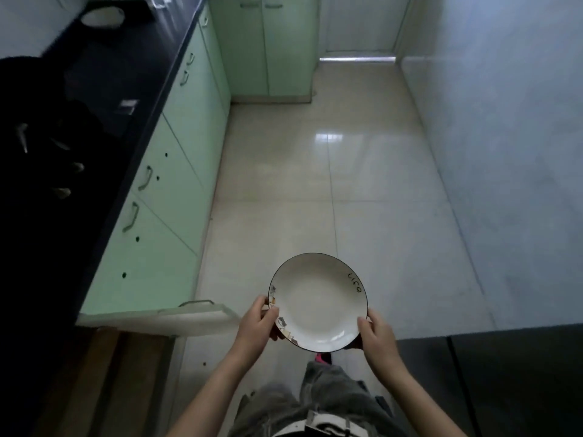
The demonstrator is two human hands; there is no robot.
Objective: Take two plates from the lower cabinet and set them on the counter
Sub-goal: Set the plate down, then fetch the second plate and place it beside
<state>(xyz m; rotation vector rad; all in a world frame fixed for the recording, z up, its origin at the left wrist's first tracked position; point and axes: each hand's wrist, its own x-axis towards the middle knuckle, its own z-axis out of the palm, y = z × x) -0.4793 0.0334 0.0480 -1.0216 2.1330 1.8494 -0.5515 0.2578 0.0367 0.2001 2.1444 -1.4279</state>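
Observation:
A white plate (317, 302) with a thin black rim, the word "Life" and small drawings on its edge is held level over the floor in front of me. My left hand (257, 324) grips its left edge, thumb on top. My right hand (377, 337) grips its right edge the same way. To the left, a lower cabinet door (157, 318) stands swung open, with a wooden interior (104, 373) below it. The dark counter (104, 83) runs along the left side. Another white dish (102, 17) lies on the counter far back.
Pale green lower cabinets (170, 184) with metal handles line the left and far wall. A glossy tiled floor (331, 184) stretches ahead. A grey wall (504, 121) bounds the right, with a dark block (489, 373) at lower right. Dark stove-like items (41, 137) sit on the near counter.

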